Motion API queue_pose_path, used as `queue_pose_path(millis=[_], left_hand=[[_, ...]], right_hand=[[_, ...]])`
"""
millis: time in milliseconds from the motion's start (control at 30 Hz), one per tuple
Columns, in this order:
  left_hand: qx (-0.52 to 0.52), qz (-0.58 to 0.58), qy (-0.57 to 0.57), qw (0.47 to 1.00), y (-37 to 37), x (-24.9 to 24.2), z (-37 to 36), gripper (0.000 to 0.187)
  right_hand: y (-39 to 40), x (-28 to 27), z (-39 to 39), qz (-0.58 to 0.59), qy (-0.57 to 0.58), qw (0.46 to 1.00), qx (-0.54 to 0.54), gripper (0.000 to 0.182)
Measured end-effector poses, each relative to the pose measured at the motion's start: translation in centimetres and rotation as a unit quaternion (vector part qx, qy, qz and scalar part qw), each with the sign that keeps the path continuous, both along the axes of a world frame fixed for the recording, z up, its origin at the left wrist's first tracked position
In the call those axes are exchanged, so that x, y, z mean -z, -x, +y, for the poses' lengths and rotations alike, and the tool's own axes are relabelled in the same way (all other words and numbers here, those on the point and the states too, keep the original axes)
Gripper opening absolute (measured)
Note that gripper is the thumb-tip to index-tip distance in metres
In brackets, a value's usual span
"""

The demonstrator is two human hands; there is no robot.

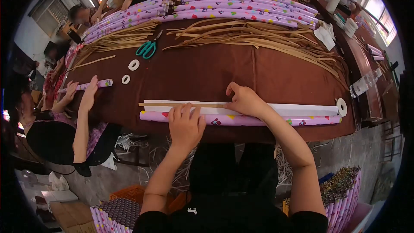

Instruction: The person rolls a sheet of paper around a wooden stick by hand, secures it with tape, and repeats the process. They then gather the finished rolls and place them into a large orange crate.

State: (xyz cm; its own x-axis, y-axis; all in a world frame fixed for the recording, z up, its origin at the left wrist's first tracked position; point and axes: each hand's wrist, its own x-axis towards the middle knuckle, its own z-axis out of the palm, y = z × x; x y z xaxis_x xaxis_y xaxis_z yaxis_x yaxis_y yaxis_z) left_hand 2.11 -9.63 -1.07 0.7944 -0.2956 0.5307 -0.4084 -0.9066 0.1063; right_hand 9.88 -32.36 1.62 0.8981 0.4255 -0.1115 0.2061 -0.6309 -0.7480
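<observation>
A lilac patterned roll of wrapping paper [267, 120] lies along the table's near edge, with its white underside [297, 109] spread flat behind it. A narrow brown paper strip [157, 104] rests lengthwise on that white part. My left hand [186, 125] lies over the roll, fingers stretched and slightly apart, tips at the strip. Bent fingers of my right hand [246, 100] pinch at the strip's right part; the exact contact is partly hidden. Beyond the right end of the roll is a white tape roll [341, 107].
Several finished lilac rolls [241, 6] are piled at the back, with loose brown strips [258, 34] before them. Green-handled scissors [147, 49] and two small tape rolls [134, 64] lie left. A co-worker's hands [88, 95] work a roll at left; a bottle [365, 83] lies right.
</observation>
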Motion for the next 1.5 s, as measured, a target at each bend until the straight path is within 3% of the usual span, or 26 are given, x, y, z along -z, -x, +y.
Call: queue_pose_path(millis=[433, 533, 600, 667, 767, 800, 867, 1033, 1100, 1200, 1300, 1500], left_hand=[[0.107, 0.002, 0.049, 0.993, -0.2, 0.3, -5.4, 0.031], [0.104, 0.026, 0.060, 0.992, -0.3, 0.4, -5.4, 0.030], [0.089, 0.017, 0.046, 0.995, -0.3, 0.7, -5.3, 0.033], [0.096, -0.003, 0.047, 0.994, -0.4, 0.5, -5.3, 0.033], [0.095, -0.005, 0.033, 0.995, -0.5, 0.6, -5.2, 0.034], [0.097, -0.004, 0.038, 0.995, -0.4, 0.6, -5.2, 0.034], [0.091, 0.005, 0.034, 0.995, -0.4, 0.5, -5.3, 0.035], [0.092, -0.008, 0.038, 0.995, -0.4, 0.6, -5.3, 0.036], [0.093, -0.005, 0.038, 0.995, -0.4, 0.7, -5.3, 0.036], [0.094, -0.013, 0.024, 0.995, -0.4, 0.8, -5.2, 0.036], [0.096, -0.014, 0.029, 0.995, -0.4, 0.8, -5.2, 0.035], [0.089, 0.027, 0.039, 0.995, -0.2, 0.4, -5.4, 0.034]], right_hand=[[0.1, 1.4, -0.2, -0.085, -0.010, 0.996, -0.002, 0.038], [0.9, 1.1, 0.3, -0.130, 0.031, 0.991, 0.015, 0.039], [2.1, 1.3, 0.7, -0.333, 0.181, 0.925, 0.031, 0.039], [2.9, 0.7, 0.3, -0.312, 0.212, 0.926, 0.027, 0.039], [2.7, 0.3, -2.2, -0.318, 0.143, 0.937, 0.023, 0.037], [2.7, -0.9, -3.4, -0.194, 0.076, 0.978, 0.016, 0.035], [2.9, -2.8, -5.9, 0.015, -0.031, 0.999, 0.027, 0.032], [3.7, -4.4, -10.5, 0.038, 0.024, 0.997, 0.065, 0.032], [3.8, -4.7, -11.5, 0.110, 0.027, 0.988, 0.106, 0.035], [3.7, -2.7, -12.4, 0.096, -0.048, 0.989, 0.099, 0.030], [3.7, -3.6, -11.6, 0.069, 0.028, 0.992, 0.100, 0.034], [3.0, -2.1, -12.1, 0.090, 0.006, 0.990, 0.107, 0.038]])
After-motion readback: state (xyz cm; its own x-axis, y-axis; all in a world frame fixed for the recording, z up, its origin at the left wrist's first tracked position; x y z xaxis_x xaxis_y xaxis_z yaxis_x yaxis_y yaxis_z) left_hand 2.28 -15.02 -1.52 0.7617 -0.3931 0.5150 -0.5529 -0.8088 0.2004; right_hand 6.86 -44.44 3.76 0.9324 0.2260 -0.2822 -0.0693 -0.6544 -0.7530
